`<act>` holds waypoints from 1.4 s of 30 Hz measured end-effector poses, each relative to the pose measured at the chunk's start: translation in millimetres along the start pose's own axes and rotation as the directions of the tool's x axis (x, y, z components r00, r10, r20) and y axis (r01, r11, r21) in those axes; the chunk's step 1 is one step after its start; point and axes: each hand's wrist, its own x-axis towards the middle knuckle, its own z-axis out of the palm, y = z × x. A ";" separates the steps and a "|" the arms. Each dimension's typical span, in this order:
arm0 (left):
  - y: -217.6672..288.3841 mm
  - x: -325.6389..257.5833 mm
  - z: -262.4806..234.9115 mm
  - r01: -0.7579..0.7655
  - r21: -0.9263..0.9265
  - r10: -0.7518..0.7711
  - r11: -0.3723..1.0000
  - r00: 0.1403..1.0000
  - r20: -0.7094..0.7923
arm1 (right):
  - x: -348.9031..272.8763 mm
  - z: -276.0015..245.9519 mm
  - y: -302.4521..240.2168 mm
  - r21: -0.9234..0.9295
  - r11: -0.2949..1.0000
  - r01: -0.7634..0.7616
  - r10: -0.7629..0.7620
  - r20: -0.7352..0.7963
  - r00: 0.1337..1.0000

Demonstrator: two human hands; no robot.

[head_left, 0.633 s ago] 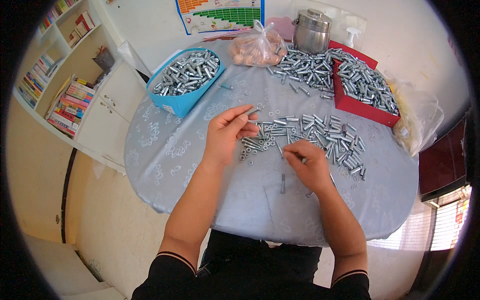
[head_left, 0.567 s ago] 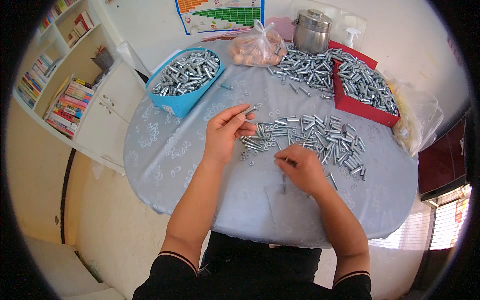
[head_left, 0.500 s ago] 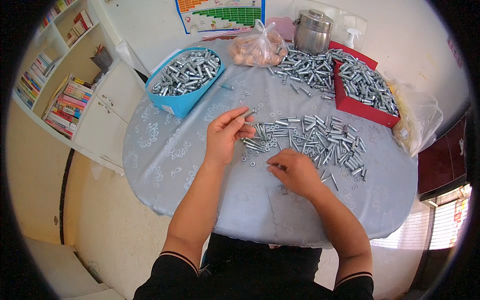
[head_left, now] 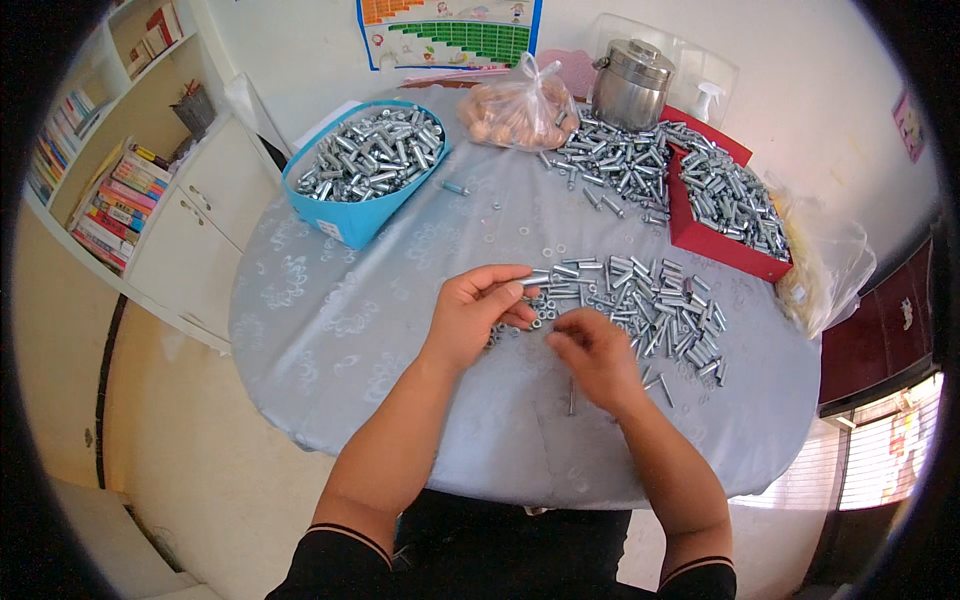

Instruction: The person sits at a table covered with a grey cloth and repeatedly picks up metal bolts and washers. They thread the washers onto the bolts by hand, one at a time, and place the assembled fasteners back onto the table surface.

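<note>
A: What lies nearest the person?

B: One loose bolt (head_left: 571,396) on the grey tablecloth (head_left: 330,330), just by the right wrist, its long axis running near to far.

A: And the hands?

B: The right hand (head_left: 597,355) is curled, fingertips pinched together near the left hand; whether it has anything between them I cannot tell. The left hand (head_left: 478,312) pinches a short silver sleeve (head_left: 534,279) between thumb and forefinger, the other fingers folded loosely.

A: Which way does that sleeve point?

B: Its long axis lies roughly level, left to right; the free end points right, toward the scattered pile of metal pieces (head_left: 650,305) just beyond both hands.

A: Farther back?

B: To the left, a blue tub (head_left: 352,222) heaped with the same silver pieces. To the right, a red tray (head_left: 712,243) with more, and another loose heap (head_left: 612,165) beside it. Behind those sit a tied plastic bag (head_left: 520,105) of brown round things and a steel pot (head_left: 630,85) with a lid, near the wall.
</note>
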 end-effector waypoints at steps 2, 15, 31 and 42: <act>-1.3 -1.3 5.8 0.045 0.021 -0.045 0.999 0.998 0.036 | 0.1 -9.6 14.4 0.293 0.956 -0.008 0.038 -0.096 0.995; -18.9 -2.3 21.4 0.155 0.144 -0.171 0.977 0.980 0.103 | -3.6 -14.4 41.2 0.486 0.869 0.087 0.022 -0.214 0.976; -15.4 -6.8 29.4 0.087 0.229 -0.122 0.970 0.982 0.142 | -10.0 -25.4 31.6 0.394 0.905 0.160 -0.048 -0.279 0.959; -18.3 -8.0 28.9 0.054 0.208 -0.095 0.977 0.977 0.191 | -8.7 -36.1 31.7 0.243 0.935 0.257 -0.216 -0.184 0.959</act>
